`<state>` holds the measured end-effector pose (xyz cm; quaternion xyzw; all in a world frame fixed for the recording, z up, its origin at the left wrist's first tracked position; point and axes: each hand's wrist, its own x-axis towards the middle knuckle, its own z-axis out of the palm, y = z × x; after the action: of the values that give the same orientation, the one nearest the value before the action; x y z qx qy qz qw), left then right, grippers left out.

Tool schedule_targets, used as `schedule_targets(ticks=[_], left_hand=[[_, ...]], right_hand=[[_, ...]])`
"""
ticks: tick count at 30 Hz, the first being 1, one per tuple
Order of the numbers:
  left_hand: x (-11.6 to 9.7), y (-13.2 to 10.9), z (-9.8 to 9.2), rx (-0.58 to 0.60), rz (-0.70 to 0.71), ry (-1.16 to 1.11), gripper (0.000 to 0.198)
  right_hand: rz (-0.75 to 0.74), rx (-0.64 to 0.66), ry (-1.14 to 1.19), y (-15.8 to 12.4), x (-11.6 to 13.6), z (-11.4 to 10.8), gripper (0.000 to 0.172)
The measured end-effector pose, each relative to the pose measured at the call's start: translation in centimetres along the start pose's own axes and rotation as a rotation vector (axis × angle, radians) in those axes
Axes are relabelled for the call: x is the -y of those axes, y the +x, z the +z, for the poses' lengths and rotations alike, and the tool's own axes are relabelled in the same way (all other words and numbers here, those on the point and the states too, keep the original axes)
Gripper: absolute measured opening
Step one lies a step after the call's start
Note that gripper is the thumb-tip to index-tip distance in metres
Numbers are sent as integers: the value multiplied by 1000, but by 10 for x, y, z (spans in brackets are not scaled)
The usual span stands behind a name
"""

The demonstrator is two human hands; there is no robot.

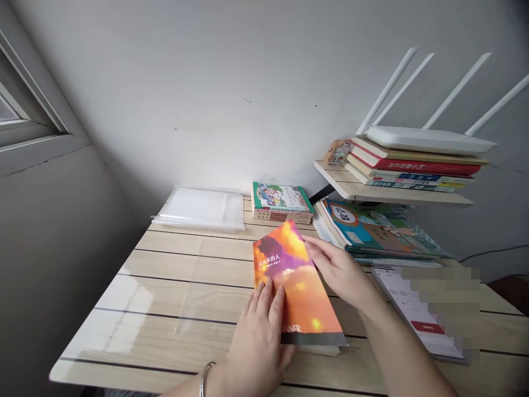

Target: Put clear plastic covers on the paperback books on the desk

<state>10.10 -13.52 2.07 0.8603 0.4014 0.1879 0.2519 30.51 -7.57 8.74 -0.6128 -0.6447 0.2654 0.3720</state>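
A paperback book (303, 281) with an orange and purple cloud cover is held at an angle over the front middle of the table. My left hand (260, 331) grips its lower left part, fingers over the front cover and thumb near the bottom edge. At the upper right edge, my right hand (333, 267) pinches the book; some of its fingertips are hidden behind the cover. White page edges show below the cover's bottom. Left of the book, a clear plastic sheet (206, 292) lies flat on the wood-look table (165, 366).
Clear plastic covers (194, 207) are stacked at the back left. Behind the book stand several stacked books (283, 198). Textbooks (380, 229) lie at right, under a raised shelf (355, 187) bearing books and a white router (430, 139). A phone (413, 309) lies beside my right forearm.
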Motion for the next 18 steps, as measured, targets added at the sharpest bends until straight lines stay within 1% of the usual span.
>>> schedule_targets(ticks=[2, 4, 6, 8, 10, 12, 14, 16, 18], left_hand=[[1, -4, -4, -77, 30, -141, 82], [2, -8, -9, -163, 57, -296, 83], [1, -13, -16, -223, 50, -436, 79], [0, -16, -25, -254, 17, -540, 70], [-2, -18, -32, -268, 0, -589, 64], [-2, -20, -35, -285, -11, -605, 62], [-1, -21, -34, -307, -27, -629, 60], [0, -22, -30, -332, -60, -667, 57], [3, -25, -24, -359, -96, -690, 54]], right_hand=[[-26, 94, 199, 13, 8, 6, 50], [-12, 119, 279, 31, 10, 14, 50], [-36, 62, 236, 52, 10, 23, 49], [-103, -8, 166, 70, 10, 29, 46], [-165, -27, 133, 83, 12, 32, 42], [-201, 16, 134, 88, 16, 32, 39], [-206, 77, 145, 86, 18, 29, 41], [-145, 120, 169, 80, 17, 27, 47], [-28, 181, 202, 70, 12, 26, 55]])
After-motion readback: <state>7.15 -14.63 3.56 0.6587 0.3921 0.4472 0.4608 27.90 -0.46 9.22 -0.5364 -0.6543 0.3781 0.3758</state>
